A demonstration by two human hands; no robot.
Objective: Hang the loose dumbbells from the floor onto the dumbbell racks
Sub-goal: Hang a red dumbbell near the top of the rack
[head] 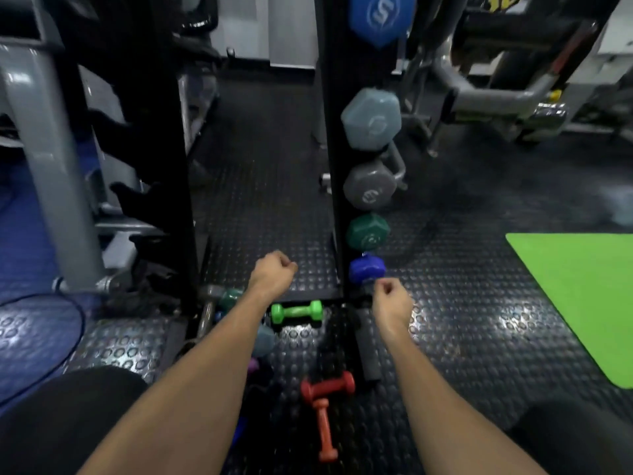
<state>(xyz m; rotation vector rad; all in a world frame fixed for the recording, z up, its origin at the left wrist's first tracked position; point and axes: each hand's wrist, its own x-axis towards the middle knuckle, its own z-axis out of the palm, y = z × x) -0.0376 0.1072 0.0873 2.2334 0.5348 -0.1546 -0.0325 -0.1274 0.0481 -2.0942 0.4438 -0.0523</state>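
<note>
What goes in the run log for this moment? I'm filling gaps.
left hand: curled, empty | right hand: curled, empty | green dumbbell: on floor | red dumbbells: on floor

Studded floor (pixel 445 303) carries green dumbbell (pixel 296 312), red dumbbells (pixel 327 406).

Two hands reach out over loose dumbbells at the foot of a black rack.

The left hand (pixel 272 274) and right hand (pixel 390 296) are both curled into loose fists, holding nothing, at frame centre. Below them on the studded floor (pixel 462 303) lie a green dumbbell (pixel 296 311) and two red dumbbells (pixel 327 389) (pixel 325 430). The rack upright (pixel 334 132) carries blue (pixel 366 269), dark green (pixel 367 232) and grey dumbbells (pixel 371 118) up its right side. A green mat (pixel 579 296) lies at right.
</note>
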